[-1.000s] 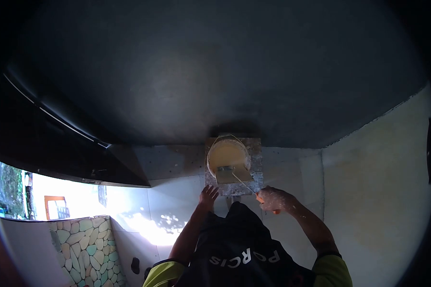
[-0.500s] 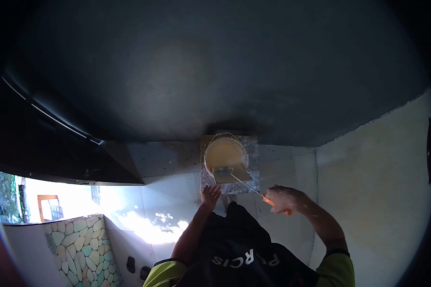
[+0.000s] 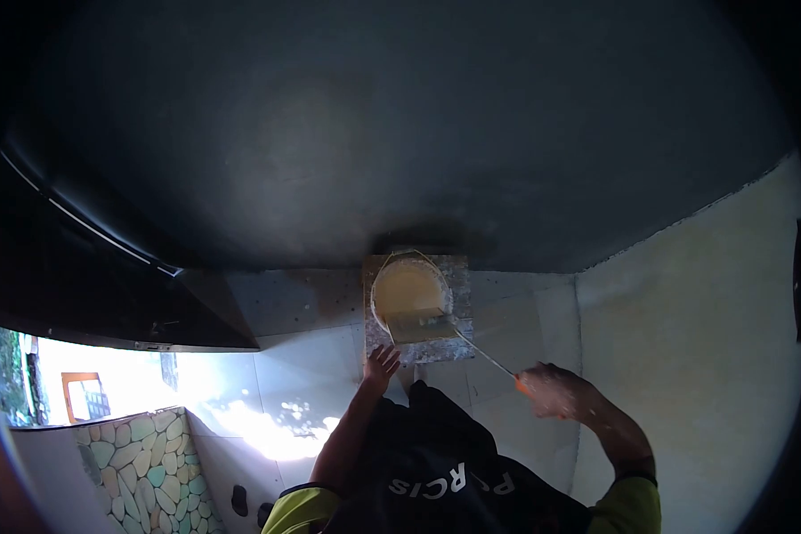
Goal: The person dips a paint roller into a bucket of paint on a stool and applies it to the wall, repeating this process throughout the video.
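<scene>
My right hand is wrapped around the orange handle of a paint roller. Its thin metal rod runs up to a flat panel at the near rim of a round bucket. The roller head is hard to make out against that panel. Cream-coloured paint fills part of the bucket. Just below and left of the bucket, my left hand is open with fingers spread, seemingly holding nothing. The bucket stands on a square, paint-spattered board.
A dark grey wall rises ahead, and a pale wall stands on the right. Pale tiles cover the floor. A dark overhanging panel and a stone-faced low wall are at left, near dark footwear.
My right hand has moved right and slightly down with the roller. The rod's upper end has shifted toward the panel's right side. My left hand stays by the bucket.
</scene>
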### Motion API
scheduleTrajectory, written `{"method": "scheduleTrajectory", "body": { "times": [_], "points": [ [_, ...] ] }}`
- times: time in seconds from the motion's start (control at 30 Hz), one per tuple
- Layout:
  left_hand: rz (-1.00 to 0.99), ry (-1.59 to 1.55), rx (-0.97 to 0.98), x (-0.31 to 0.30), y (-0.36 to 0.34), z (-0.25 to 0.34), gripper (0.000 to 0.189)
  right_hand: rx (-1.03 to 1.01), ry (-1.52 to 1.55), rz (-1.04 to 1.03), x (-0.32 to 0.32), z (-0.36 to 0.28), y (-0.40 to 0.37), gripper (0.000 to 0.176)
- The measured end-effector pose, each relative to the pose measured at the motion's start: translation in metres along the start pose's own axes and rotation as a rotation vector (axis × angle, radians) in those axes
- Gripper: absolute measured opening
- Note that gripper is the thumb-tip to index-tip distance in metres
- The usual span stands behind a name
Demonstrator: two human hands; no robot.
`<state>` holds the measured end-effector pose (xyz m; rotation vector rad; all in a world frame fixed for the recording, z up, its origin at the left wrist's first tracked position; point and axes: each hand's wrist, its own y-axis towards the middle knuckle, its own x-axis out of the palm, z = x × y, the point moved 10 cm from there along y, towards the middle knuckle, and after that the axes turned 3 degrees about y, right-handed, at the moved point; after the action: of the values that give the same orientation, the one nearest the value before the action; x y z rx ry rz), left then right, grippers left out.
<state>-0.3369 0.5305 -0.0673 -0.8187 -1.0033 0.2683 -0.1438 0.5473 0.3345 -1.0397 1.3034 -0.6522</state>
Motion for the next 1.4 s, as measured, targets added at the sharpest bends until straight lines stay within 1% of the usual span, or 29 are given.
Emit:
{"method": "scheduleTrajectory", "body": {
  "times": [0.03, 0.07, 0.1, 0.13, 0.23, 0.3, 0.37, 0.4, 0.43, 0.47, 0.5, 0.6, 0.67, 0.73, 0.77, 0.8, 0.83, 0.87, 0.93, 1.03, 1.1, 1.13, 1.2, 1.27, 1.3, 1.37, 1.4],
  "points": [
    [0.029, 0.009, -0.019, -0.003, -0.001, -0.003, 0.037, 0.09, 0.078, -0.141, 0.011, 0.005, 0.012, 0.027],
    [0.06, 0.019, -0.038, -0.006, -0.003, -0.005, 0.038, 0.089, 0.082, -0.142, 0.024, 0.014, 0.034, 0.027],
    [0.061, 0.023, -0.04, -0.007, -0.004, -0.006, 0.038, -0.006, 0.079, 0.017, 0.025, 0.02, 0.065, 0.024],
    [0.059, 0.04, -0.035, -0.009, -0.005, -0.007, 0.038, -0.102, 0.075, 0.177, 0.019, 0.02, 0.077, 0.02],
    [0.051, 0.062, -0.018, -0.013, -0.007, -0.004, 0.038, -0.125, 0.097, 0.132, 0.024, 0.025, 0.066, 0.018],
    [0.048, 0.061, -0.006, -0.017, -0.011, -0.004, 0.038, -0.057, 0.047, 0.037, 0.023, 0.039, 0.032, 0.036],
    [0.083, 0.042, -0.009, -0.023, -0.016, -0.004, 0.038, -0.011, -0.024, -0.038, -0.002, 0.035, -0.028, 0.04],
    [0.084, 0.044, -0.007, -0.026, -0.017, -0.004, 0.038, -0.014, -0.023, -0.037, -0.01, 0.036, -0.052, 0.04],
    [0.095, 0.047, -0.008, -0.029, -0.019, -0.005, 0.037, -0.052, -0.003, 0.009, -0.02, 0.037, -0.074, 0.041],
    [0.107, 0.05, -0.008, -0.03, -0.021, -0.006, 0.037, -0.091, 0.016, 0.055, -0.027, 0.038, -0.083, 0.042],
    [0.109, 0.05, -0.004, -0.027, -0.023, -0.004, 0.037, -0.095, 0.015, 0.057, -0.026, 0.04, -0.083, 0.042],
    [0.094, 0.055, -0.003, -0.016, -0.03, -0.001, 0.04, -0.103, -0.033, 0.093, -0.023, 0.043, -0.064, 0.042],
    [0.085, 0.062, 0.021, -0.008, -0.034, 0.001, 0.037, -0.091, -0.01, -0.001, -0.006, 0.045, -0.015, 0.036],
    [0.09, 0.066, 0.023, -0.008, -0.033, -0.001, 0.037, -0.226, 0.009, 0.098, 0.002, 0.031, 0.028, 0.019],
    [0.093, 0.069, 0.016, -0.009, -0.032, -0.004, 0.037, -0.234, 0.007, 0.101, 0.012, 0.032, 0.046, 0.019],
    [0.097, 0.069, 0.022, -0.009, -0.033, -0.005, 0.037, -0.287, 0.015, 0.149, 0.014, 0.024, 0.055, 0.018],
    [0.099, 0.078, 0.017, -0.01, -0.034, -0.007, 0.037, -0.34, 0.025, 0.193, 0.014, 0.019, 0.058, 0.018],
    [0.101, 0.087, 0.013, -0.011, -0.035, -0.009, 0.037, -0.348, 0.025, 0.191, 0.017, 0.025, 0.057, 0.018],
    [0.105, 0.113, 0.023, -0.018, -0.037, -0.013, 0.039, -0.243, 0.004, 0.057, 0.018, 0.035, 0.021, 0.019],
    [0.118, 0.146, 0.021, -0.023, -0.043, -0.019, 0.041, -0.233, 0.008, 0.083, -0.002, 0.046, -0.034, 0.015],
    [0.133, 0.158, 0.015, -0.027, -0.046, -0.02, 0.041, -0.305, -0.029, 0.153, -0.01, 0.047, -0.047, 0.024],
    [0.139, 0.157, 0.024, -0.028, -0.047, -0.018, 0.041, -0.307, -0.025, 0.153, -0.009, 0.046, -0.037, 0.024],
    [0.145, 0.158, 0.032, -0.028, -0.048, -0.017, 0.041, -0.206, 0.006, -0.034, 0.011, 0.045, 0.006, 0.023],
    [0.119, 0.135, 0.048, -0.025, -0.049, -0.015, 0.039, -0.234, 0.054, -0.105, 0.015, 0.023, 0.035, 0.024],
    [0.119, 0.136, 0.05, -0.024, -0.05, -0.014, 0.039, -0.235, 0.054, -0.103, 0.026, 0.025, 0.049, 0.024],
    [0.137, 0.171, 0.041, -0.022, -0.05, -0.014, 0.04, -0.487, 0.054, 0.239, 0.015, 0.011, 0.059, 0.012],
    [0.137, 0.169, 0.043, -0.021, -0.05, -0.014, 0.04, -0.488, 0.05, 0.24, 0.01, 0.011, 0.045, 0.012]
  ]
}}
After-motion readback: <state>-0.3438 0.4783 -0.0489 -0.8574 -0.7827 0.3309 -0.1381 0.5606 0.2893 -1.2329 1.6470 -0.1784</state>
